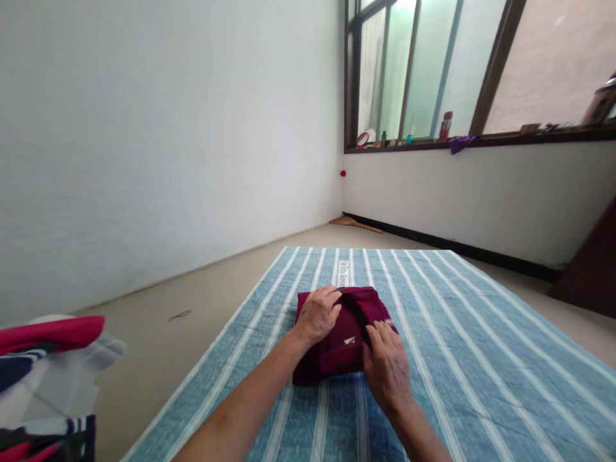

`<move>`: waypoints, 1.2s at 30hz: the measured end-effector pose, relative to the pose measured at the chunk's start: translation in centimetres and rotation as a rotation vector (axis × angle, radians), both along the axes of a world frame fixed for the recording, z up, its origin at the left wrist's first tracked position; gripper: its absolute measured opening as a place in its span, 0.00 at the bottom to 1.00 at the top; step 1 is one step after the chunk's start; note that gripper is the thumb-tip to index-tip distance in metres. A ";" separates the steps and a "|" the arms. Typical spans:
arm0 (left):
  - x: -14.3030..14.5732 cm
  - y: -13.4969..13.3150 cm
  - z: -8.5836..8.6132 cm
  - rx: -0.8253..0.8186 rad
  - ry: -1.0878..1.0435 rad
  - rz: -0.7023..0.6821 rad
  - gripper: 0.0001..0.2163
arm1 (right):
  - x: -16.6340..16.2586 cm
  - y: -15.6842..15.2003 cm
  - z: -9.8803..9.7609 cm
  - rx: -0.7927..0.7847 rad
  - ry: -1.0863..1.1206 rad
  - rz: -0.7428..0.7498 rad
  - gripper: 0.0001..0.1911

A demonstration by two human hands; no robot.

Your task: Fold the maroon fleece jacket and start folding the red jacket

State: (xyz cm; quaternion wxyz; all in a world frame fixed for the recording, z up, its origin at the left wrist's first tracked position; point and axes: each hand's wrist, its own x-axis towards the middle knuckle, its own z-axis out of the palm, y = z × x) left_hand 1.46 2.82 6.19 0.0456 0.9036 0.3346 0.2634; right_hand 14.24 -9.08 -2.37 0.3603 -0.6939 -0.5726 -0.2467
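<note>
A folded maroon garment (337,356) with a small pale triangular mark lies in a compact bundle on the blue-and-white striped cloth (433,359). Its upper layer gapes into a dark pocket-like opening between my hands. My left hand (317,316) rests over the left part, fingers curled at the edge of the opening. On the right, my right hand (387,359) grips the garment's side, its fingertips curled in at the fold. Parts of the fingers on both hands are hidden by the fabric.
A pile of clothes (52,337) in red, white and dark colours sits at the lower left. A broom (356,224) lies on the floor by the far corner. Bottles and small items line the window sill (414,146), where a purple cloth (461,144) hangs.
</note>
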 end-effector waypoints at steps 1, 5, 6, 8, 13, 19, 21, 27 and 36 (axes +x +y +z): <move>0.8 0.1 0.4 -0.031 0.027 -0.018 0.13 | -0.2 0.0 -0.2 0.003 -0.009 -0.007 0.14; 4.1 1.0 1.1 -0.141 0.104 -0.041 0.11 | -0.7 -0.1 -0.6 0.001 -0.021 0.001 0.15; 4.8 1.3 1.1 -0.157 0.111 -0.029 0.11 | -0.7 -0.1 -0.7 0.002 -0.021 0.007 0.15; 5.9 1.9 1.1 -0.195 0.133 -0.005 0.11 | -0.7 -0.1 -0.8 0.007 -0.017 0.012 0.15; 7.3 3.1 0.9 -0.260 0.202 0.062 0.09 | -0.6 -0.1 -0.9 0.024 0.006 0.009 0.15; 7.6 3.8 0.5 -0.280 0.301 0.147 0.09 | -0.7 -0.1 -0.9 0.048 -0.003 0.030 0.15; 7.8 3.7 0.5 -0.282 0.323 0.165 0.09 | -0.7 -0.2 -1.0 0.048 -0.002 0.032 0.15; 8.2 2.8 0.7 -0.257 0.351 0.201 0.10 | -0.7 -0.4 -1.1 0.026 0.027 0.037 0.16; 7.7 1.7 0.2 -0.124 0.369 0.002 0.12 | -0.4 -0.6 -0.9 0.070 0.057 0.068 0.14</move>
